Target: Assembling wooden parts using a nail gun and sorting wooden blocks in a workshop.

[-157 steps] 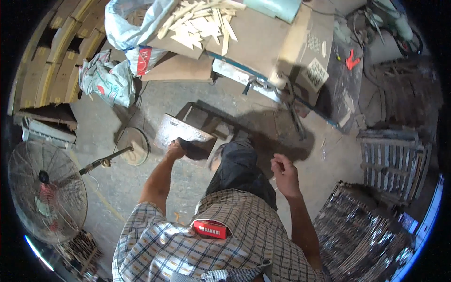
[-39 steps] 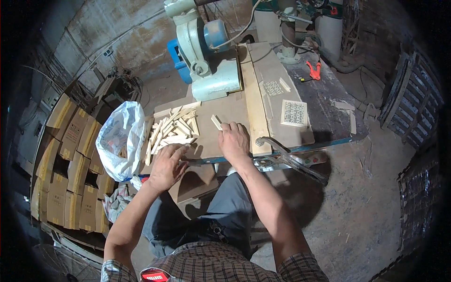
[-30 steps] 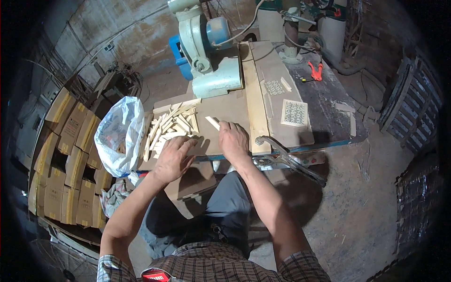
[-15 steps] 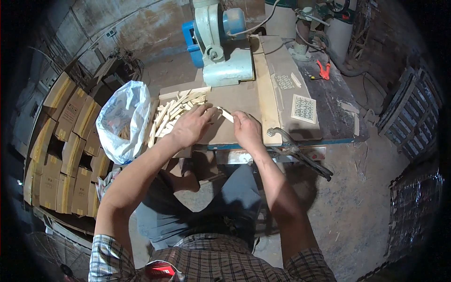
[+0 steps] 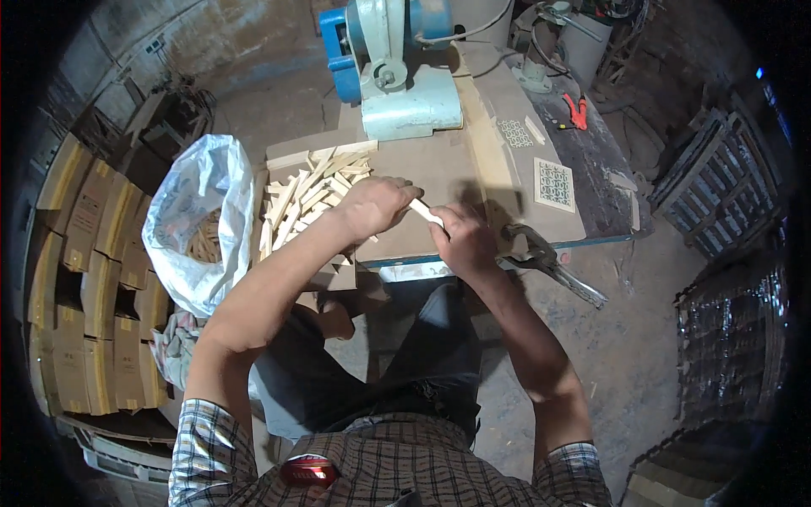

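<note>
Frame centre: a wooden strip (image 5: 427,213) is grasped by the right hand (image 5: 467,241); its left end is obscured at the left hand (image 5: 374,208), whose grip cannot be judged.

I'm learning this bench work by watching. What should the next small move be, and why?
I'd probably ease the wood strip forward over the brown board toward the pale green machine: the right hand pinches its near end, the left hand has its fingers at the far end, and the machine stands beyond both hands.
</note>
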`<action>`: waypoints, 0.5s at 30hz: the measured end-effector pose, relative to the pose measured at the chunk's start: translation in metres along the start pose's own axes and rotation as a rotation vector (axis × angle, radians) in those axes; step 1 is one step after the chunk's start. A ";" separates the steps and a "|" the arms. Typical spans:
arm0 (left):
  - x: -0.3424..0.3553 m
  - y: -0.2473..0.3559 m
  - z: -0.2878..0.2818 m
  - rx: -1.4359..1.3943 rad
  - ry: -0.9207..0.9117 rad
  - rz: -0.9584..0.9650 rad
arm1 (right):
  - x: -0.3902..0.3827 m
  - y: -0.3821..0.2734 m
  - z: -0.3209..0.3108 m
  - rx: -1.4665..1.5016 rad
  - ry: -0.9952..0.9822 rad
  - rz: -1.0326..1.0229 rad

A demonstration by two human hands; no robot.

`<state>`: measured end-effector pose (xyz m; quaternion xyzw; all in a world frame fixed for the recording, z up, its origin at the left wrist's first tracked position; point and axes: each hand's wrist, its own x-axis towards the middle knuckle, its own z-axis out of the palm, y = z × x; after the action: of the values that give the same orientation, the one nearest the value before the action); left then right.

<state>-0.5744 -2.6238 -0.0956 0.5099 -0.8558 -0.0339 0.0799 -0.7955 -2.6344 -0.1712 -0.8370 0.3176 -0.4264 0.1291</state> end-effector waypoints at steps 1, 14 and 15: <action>0.002 -0.002 0.003 -0.003 0.005 0.013 | 0.002 -0.003 0.002 -0.094 0.027 0.023; -0.032 -0.066 -0.055 0.173 -0.055 -0.544 | 0.064 0.033 0.003 -0.855 -0.181 0.332; -0.035 -0.073 -0.054 0.200 -0.038 -0.575 | 0.069 0.037 0.007 -0.875 -0.167 0.320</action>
<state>-0.4852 -2.6270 -0.0562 0.7359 -0.6768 0.0197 0.0006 -0.7762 -2.7072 -0.1500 -0.7848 0.5809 -0.1585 -0.1467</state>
